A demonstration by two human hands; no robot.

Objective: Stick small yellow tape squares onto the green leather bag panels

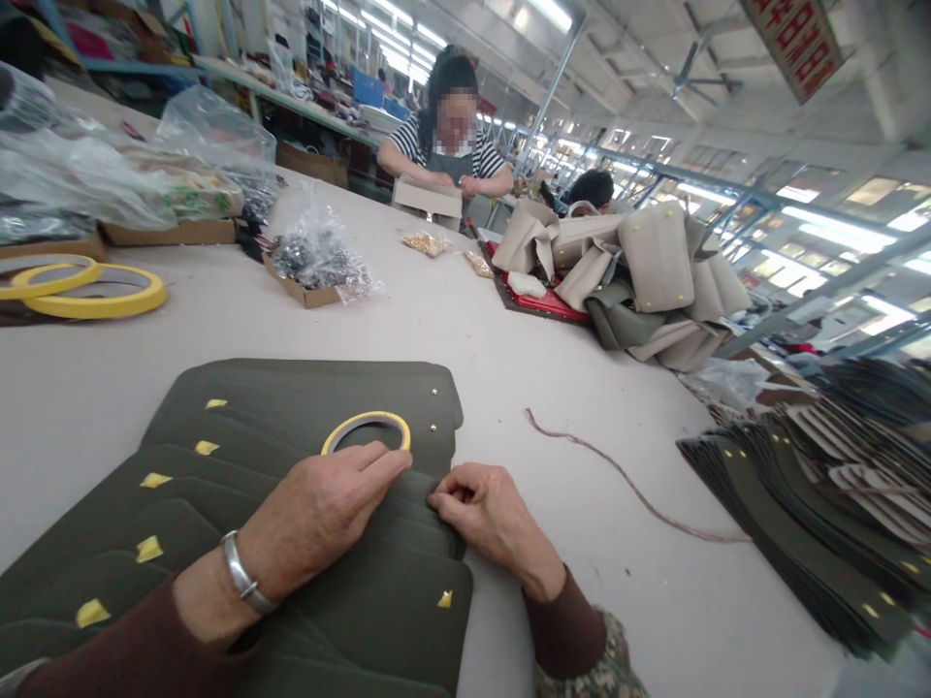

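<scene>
Dark green leather-like panels (pixel 305 582) lie overlapped on the table, several with small yellow tape pieces (pixel 149 549) on them. My left hand (pixel 316 514) rests over the panels, its fingers closed around the near side of a roll of yellow tape (pixel 368 423), whose lower part they hide. At the panels' right edge, the thumb and forefinger of my right hand (pixel 491 519) pinch the edge of one panel. Two small metal studs (pixel 434 409) show on the farthest panel, just beyond that hand.
More yellow tape rolls (pixel 98 293) lie at left, near a small box of bagged metal parts (pixel 312 257). A cord (pixel 618 465) stretches across the right side. Stacked dark strips (pixel 800 514) and beige bag pieces (pixel 647 257) stand beyond. Across the table a person (pixel 451 145) handles a box.
</scene>
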